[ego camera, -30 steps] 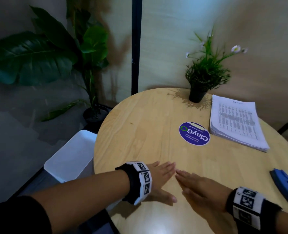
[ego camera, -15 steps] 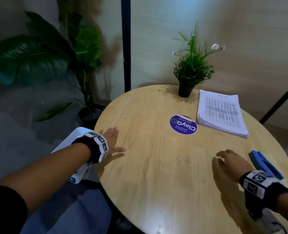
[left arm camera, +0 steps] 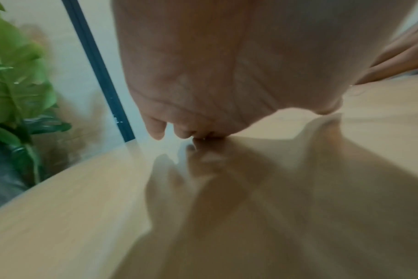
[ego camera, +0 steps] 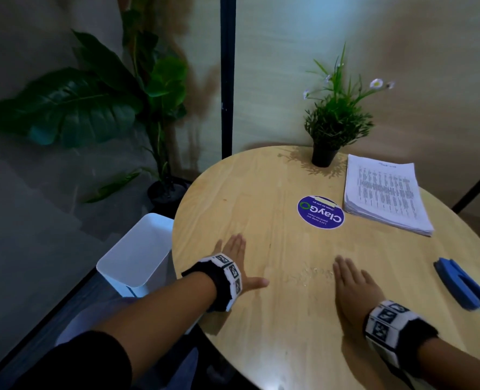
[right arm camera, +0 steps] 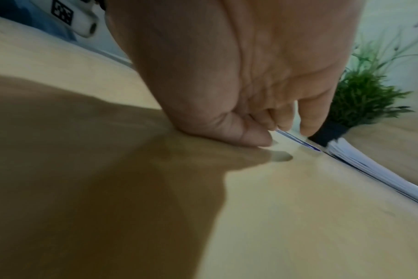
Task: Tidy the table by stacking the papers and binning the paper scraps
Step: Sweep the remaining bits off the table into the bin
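Note:
A neat stack of printed papers (ego camera: 385, 192) lies at the far right of the round wooden table (ego camera: 275, 181), and its edge shows in the right wrist view as the papers (right arm camera: 370, 169). My left hand (ego camera: 234, 253) lies flat, palm down, near the table's left edge, fingers straight. My right hand (ego camera: 351, 280) lies flat at the middle front, fingers pointing away from me. Between the hands a faint sprinkle of tiny scraps (ego camera: 313, 273) lies on the wood. A white bin (ego camera: 137, 251) stands on the floor just left of the table.
A small potted plant (ego camera: 334, 128) stands at the table's back. A round purple sticker (ego camera: 320, 211) lies in the middle. A blue object (ego camera: 463, 288) rests near the right edge. A large leafy floor plant (ego camera: 92, 108) stands by the wall at the left.
Half a second ago my left hand was at the table's left edge over the bin and my right hand near the blue object; both have come back inward and lie flat on the wood.

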`<action>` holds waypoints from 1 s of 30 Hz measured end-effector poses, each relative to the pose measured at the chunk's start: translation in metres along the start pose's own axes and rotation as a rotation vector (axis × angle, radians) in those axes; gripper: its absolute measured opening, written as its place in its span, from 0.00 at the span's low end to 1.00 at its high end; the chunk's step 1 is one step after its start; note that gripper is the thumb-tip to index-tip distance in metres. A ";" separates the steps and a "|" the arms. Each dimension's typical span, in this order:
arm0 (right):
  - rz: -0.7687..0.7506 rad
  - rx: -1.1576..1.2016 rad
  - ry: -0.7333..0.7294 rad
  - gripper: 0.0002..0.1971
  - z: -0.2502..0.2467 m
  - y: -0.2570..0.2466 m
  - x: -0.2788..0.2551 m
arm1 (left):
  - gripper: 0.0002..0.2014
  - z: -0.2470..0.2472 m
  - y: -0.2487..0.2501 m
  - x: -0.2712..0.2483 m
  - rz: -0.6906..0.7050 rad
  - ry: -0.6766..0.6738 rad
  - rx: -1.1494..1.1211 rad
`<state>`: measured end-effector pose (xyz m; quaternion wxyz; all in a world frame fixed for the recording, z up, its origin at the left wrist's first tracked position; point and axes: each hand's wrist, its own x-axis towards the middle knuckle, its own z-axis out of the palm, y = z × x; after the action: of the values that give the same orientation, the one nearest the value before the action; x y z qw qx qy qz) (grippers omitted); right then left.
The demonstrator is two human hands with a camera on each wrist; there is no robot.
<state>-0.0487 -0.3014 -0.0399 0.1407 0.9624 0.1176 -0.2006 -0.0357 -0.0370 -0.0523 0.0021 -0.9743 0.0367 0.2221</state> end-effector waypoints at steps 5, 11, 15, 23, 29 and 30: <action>-0.164 -0.002 0.114 0.31 -0.013 -0.035 0.011 | 0.56 0.006 0.046 -0.007 0.248 0.002 0.026; -0.032 0.432 0.161 0.20 -0.038 0.025 0.001 | 0.48 -0.015 0.066 -0.008 0.349 0.025 0.043; 0.204 0.635 0.237 0.19 -0.020 0.093 -0.022 | 0.41 -0.033 0.058 -0.007 0.180 0.146 -0.185; 0.277 0.544 0.017 0.39 0.035 0.136 -0.032 | 0.46 0.008 0.050 -0.001 0.023 0.037 -0.145; 0.313 0.457 -0.023 0.45 0.043 0.151 0.004 | 0.59 0.008 0.069 0.000 0.094 -0.032 -0.114; 0.293 0.452 -0.034 0.47 0.044 0.149 0.007 | 0.63 0.006 0.073 -0.003 0.114 -0.041 -0.106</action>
<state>-0.0159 -0.4528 -0.0479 -0.0484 0.9726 -0.0731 -0.2155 -0.0461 -0.1097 -0.0561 -0.0612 -0.9647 0.0805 0.2433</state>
